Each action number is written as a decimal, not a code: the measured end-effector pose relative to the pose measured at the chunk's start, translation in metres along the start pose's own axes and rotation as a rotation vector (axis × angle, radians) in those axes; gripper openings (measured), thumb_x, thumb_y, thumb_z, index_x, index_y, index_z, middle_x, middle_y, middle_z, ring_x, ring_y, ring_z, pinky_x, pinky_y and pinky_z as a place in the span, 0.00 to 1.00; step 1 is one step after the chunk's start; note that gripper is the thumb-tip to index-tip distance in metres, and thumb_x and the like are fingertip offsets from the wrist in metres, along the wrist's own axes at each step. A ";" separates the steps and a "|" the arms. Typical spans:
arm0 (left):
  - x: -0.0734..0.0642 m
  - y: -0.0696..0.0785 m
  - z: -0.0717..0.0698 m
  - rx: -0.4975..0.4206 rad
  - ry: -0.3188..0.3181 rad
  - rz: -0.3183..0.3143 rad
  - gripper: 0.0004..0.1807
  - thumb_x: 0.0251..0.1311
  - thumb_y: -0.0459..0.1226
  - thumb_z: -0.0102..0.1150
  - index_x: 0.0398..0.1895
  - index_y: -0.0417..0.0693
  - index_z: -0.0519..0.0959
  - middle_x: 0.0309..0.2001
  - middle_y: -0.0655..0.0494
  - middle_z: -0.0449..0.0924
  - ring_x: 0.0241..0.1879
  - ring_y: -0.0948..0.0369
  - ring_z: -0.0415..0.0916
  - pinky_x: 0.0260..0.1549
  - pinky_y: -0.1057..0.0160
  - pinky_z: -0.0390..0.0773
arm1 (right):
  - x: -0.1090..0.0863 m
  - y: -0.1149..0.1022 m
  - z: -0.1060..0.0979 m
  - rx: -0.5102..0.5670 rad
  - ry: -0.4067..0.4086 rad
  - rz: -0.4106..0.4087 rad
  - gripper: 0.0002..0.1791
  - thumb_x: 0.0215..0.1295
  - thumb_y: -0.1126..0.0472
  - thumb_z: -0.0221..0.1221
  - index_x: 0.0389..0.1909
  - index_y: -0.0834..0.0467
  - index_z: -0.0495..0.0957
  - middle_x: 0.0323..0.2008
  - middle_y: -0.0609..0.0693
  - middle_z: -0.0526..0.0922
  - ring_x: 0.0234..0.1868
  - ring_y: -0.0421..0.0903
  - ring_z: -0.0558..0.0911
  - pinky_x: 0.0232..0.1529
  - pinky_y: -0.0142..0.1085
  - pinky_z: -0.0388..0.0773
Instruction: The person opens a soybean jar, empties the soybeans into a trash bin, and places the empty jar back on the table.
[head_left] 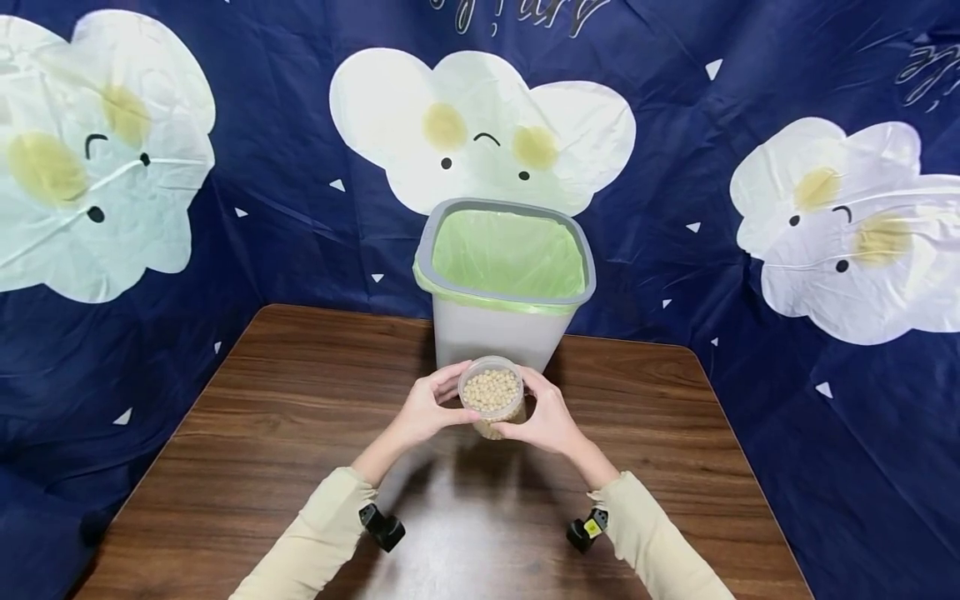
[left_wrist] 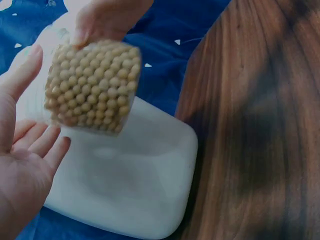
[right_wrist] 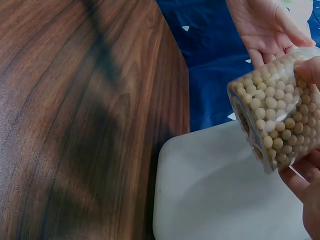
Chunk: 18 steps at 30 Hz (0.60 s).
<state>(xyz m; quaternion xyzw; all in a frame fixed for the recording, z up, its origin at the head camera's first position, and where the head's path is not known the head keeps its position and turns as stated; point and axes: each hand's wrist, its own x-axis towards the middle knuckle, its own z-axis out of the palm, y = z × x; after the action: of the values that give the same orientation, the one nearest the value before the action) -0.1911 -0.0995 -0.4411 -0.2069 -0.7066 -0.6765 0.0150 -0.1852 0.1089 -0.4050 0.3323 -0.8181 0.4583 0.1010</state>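
A clear plastic jar (head_left: 487,432), lidless and nearly full of round pale beans (head_left: 491,390), is between both hands in front of the bin. My left hand (head_left: 422,414) holds its left side near the top, thumb at the rim and fingers behind. From the other side my right hand (head_left: 551,421) grips it, thumb in front. The right wrist view shows the right thumb (right_wrist: 309,69) pressed on the jar wall and fingers under it. In the left wrist view the left palm (left_wrist: 25,185) faces the jar, thumb and fingers spread about its upper end.
Just beyond the hands stands a pale bin (head_left: 495,333) with a grey rim (head_left: 429,242) and a green liner (head_left: 510,250). The bin is at the back of a dark wooden table (head_left: 300,400). Blue cloth (head_left: 300,208) with white clouds hangs around the table.
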 end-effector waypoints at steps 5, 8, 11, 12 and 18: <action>-0.001 0.006 0.009 -0.011 0.097 -0.019 0.38 0.39 0.21 0.67 0.59 0.29 0.64 0.57 0.35 0.68 0.56 0.45 0.67 0.54 0.56 0.69 | 0.000 0.026 0.009 -0.028 0.043 0.001 0.43 0.33 0.61 0.73 0.56 0.64 0.69 0.48 0.57 0.76 0.45 0.49 0.76 0.38 0.39 0.77; -0.002 0.005 0.010 0.004 0.105 -0.033 0.39 0.41 0.24 0.68 0.61 0.30 0.63 0.58 0.36 0.67 0.57 0.46 0.67 0.53 0.56 0.69 | 0.001 0.021 0.009 -0.004 0.047 0.021 0.42 0.34 0.63 0.73 0.56 0.67 0.69 0.47 0.60 0.77 0.44 0.51 0.77 0.37 0.43 0.77; -0.002 0.005 0.006 0.003 0.052 -0.037 0.39 0.43 0.25 0.67 0.62 0.31 0.62 0.59 0.37 0.66 0.57 0.46 0.66 0.53 0.55 0.69 | 0.002 0.004 0.003 0.019 0.031 0.036 0.39 0.35 0.67 0.72 0.54 0.71 0.69 0.45 0.64 0.77 0.44 0.57 0.77 0.38 0.47 0.77; -0.003 0.005 0.004 -0.008 0.032 -0.037 0.38 0.43 0.25 0.66 0.61 0.30 0.62 0.59 0.36 0.66 0.56 0.45 0.67 0.53 0.55 0.69 | 0.002 0.001 0.001 0.023 0.020 0.039 0.39 0.35 0.67 0.71 0.53 0.72 0.69 0.45 0.64 0.77 0.44 0.57 0.77 0.38 0.46 0.78; -0.001 0.002 -0.012 -0.112 -0.069 -0.038 0.31 0.44 0.24 0.66 0.55 0.26 0.68 0.53 0.32 0.70 0.51 0.48 0.72 0.50 0.57 0.72 | -0.002 -0.005 -0.007 0.073 -0.083 0.095 0.37 0.37 0.69 0.70 0.53 0.72 0.69 0.46 0.62 0.77 0.46 0.54 0.76 0.43 0.43 0.77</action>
<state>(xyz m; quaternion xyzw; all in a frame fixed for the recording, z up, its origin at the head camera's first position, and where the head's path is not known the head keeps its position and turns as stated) -0.1924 -0.1109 -0.4384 -0.2170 -0.6716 -0.7076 -0.0339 -0.1817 0.1134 -0.3983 0.3153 -0.8191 0.4781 0.0330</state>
